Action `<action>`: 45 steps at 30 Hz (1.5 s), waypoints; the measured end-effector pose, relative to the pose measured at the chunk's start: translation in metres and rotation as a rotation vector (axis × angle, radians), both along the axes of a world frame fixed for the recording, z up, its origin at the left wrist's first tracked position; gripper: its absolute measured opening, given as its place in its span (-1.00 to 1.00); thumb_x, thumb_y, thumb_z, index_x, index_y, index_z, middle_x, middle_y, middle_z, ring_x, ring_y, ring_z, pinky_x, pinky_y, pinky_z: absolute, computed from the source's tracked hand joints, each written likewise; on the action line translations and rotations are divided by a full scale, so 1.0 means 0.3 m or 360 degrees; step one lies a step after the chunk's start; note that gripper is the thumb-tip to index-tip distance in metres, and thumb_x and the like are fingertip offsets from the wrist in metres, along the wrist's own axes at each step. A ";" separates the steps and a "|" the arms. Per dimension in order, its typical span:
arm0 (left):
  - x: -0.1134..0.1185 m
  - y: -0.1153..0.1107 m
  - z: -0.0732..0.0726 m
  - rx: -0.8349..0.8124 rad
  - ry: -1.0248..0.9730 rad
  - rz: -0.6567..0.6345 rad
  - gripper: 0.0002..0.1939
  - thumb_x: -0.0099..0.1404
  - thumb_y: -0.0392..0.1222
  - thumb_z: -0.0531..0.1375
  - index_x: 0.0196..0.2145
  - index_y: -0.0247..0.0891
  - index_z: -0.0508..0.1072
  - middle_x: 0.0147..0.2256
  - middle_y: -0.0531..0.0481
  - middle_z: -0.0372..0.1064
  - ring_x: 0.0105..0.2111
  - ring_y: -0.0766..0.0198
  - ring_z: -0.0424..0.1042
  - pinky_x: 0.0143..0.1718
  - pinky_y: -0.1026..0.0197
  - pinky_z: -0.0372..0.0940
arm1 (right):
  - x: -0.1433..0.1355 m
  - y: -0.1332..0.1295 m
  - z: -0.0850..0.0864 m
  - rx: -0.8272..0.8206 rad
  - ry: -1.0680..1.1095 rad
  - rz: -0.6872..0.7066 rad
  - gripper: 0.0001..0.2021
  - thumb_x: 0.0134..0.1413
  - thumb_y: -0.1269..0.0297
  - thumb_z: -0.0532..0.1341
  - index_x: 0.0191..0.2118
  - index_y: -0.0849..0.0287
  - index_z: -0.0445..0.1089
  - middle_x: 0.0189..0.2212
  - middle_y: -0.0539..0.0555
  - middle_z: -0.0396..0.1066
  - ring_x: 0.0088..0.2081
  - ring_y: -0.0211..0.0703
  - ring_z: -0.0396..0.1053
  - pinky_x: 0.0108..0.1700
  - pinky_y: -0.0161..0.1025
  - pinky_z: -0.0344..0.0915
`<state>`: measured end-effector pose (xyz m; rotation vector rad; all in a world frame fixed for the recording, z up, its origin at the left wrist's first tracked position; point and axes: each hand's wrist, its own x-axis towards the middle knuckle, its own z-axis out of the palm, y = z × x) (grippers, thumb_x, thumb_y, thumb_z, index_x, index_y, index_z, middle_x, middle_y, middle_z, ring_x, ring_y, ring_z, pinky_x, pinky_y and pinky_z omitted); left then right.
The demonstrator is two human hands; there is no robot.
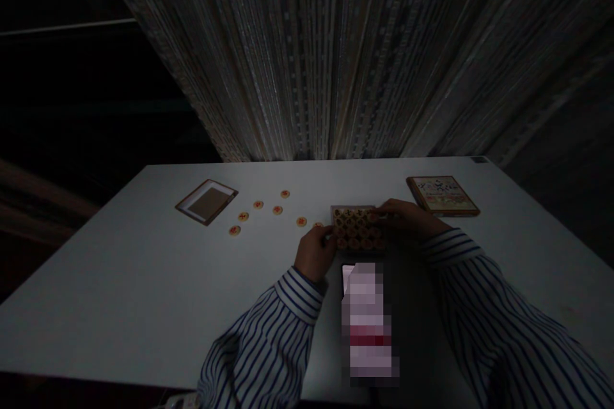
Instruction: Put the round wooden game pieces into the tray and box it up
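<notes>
A small box [359,250] stands in front of me, filled with rows of round Chinese chess pieces [357,231]. My left hand [314,254] has its fingers curled against the box's left edge, holding it. My right hand [407,218] reaches over the upper right corner with its fingertips pressed together. What lies between those fingertips is too dark to make out. To the left, several loose wooden chess pieces [277,210] with red characters lie scattered on the table. One more loose piece [317,225] is partly hidden behind my left hand.
A lit phone [346,278], mostly blurred out, lies below the box between my forearms. On the white table [119,281], an open frame-like tray or lid [207,202] lies at left and a flat printed box [444,195] at right. A striped curtain [311,57] hangs behind.
</notes>
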<state>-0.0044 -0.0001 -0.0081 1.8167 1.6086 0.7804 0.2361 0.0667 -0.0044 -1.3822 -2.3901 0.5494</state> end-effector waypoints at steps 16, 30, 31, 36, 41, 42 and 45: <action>0.001 0.000 -0.004 0.0001 -0.0005 0.0034 -0.72 0.18 -0.27 0.09 -0.16 -0.30 0.46 -0.30 -0.08 0.47 -0.36 0.28 0.41 -0.28 0.24 0.29 | -0.004 -0.004 0.011 -0.0058 -0.0035 0.0018 -0.68 0.02 0.11 0.15 -0.12 0.06 0.45 -0.37 0.12 0.40 -0.35 -0.13 0.37 -0.29 -0.19 0.34; 0.002 0.006 -0.008 0.0026 0.0023 0.0010 -0.72 0.17 -0.28 0.09 -0.17 -0.29 0.47 -0.29 -0.09 0.47 -0.31 0.26 0.42 -0.23 0.22 0.29 | 0.004 -0.002 0.010 -0.0005 -0.0048 0.0052 -0.72 0.01 0.10 0.15 -0.18 0.02 0.47 -0.41 0.09 0.42 -0.37 -0.12 0.38 -0.32 -0.17 0.34; 0.002 0.006 -0.008 0.0024 0.0023 0.0013 -0.72 0.18 -0.28 0.09 -0.17 -0.29 0.47 -0.29 -0.09 0.47 -0.32 0.26 0.42 -0.24 0.22 0.29 | 0.004 -0.002 0.011 -0.0017 -0.0053 0.0056 -0.72 0.01 0.11 0.15 -0.18 0.03 0.47 -0.40 0.10 0.42 -0.37 -0.12 0.38 -0.32 -0.17 0.34; 0.002 0.006 -0.004 0.0006 0.0034 0.0016 -0.73 0.18 -0.29 0.09 -0.17 -0.30 0.47 -0.29 -0.10 0.47 -0.32 0.26 0.42 -0.24 0.21 0.29 | 0.002 -0.006 0.017 -0.0076 -0.0056 0.0029 -0.71 0.00 0.13 0.16 -0.19 0.11 0.48 -0.39 0.13 0.41 -0.37 -0.12 0.38 -0.31 -0.17 0.33; 0.002 0.005 -0.001 0.0015 0.0026 0.0000 -0.73 0.19 -0.27 0.09 -0.17 -0.29 0.47 -0.30 -0.09 0.47 -0.33 0.26 0.42 -0.26 0.22 0.30 | 0.003 -0.012 0.021 -0.0070 -0.0021 0.0057 -0.73 0.00 0.14 0.16 -0.18 0.06 0.48 -0.39 0.10 0.41 -0.34 -0.12 0.38 -0.29 -0.18 0.33; 0.002 0.005 -0.001 0.0013 0.0019 0.0000 -0.73 0.19 -0.27 0.09 -0.17 -0.30 0.47 -0.30 -0.09 0.47 -0.33 0.26 0.42 -0.26 0.22 0.30 | 0.003 -0.013 0.021 -0.0065 -0.0026 0.0053 -0.73 0.00 0.15 0.16 -0.18 0.06 0.48 -0.39 0.10 0.41 -0.35 -0.12 0.38 -0.29 -0.18 0.33; 0.001 0.005 0.000 0.0002 0.0015 0.0011 -0.72 0.18 -0.27 0.10 -0.16 -0.30 0.46 -0.29 -0.10 0.46 -0.33 0.26 0.42 -0.26 0.22 0.30 | 0.002 -0.016 0.023 -0.0059 -0.0037 0.0036 -0.73 0.01 0.16 0.15 -0.18 0.08 0.47 -0.39 0.11 0.41 -0.34 -0.12 0.38 -0.28 -0.18 0.33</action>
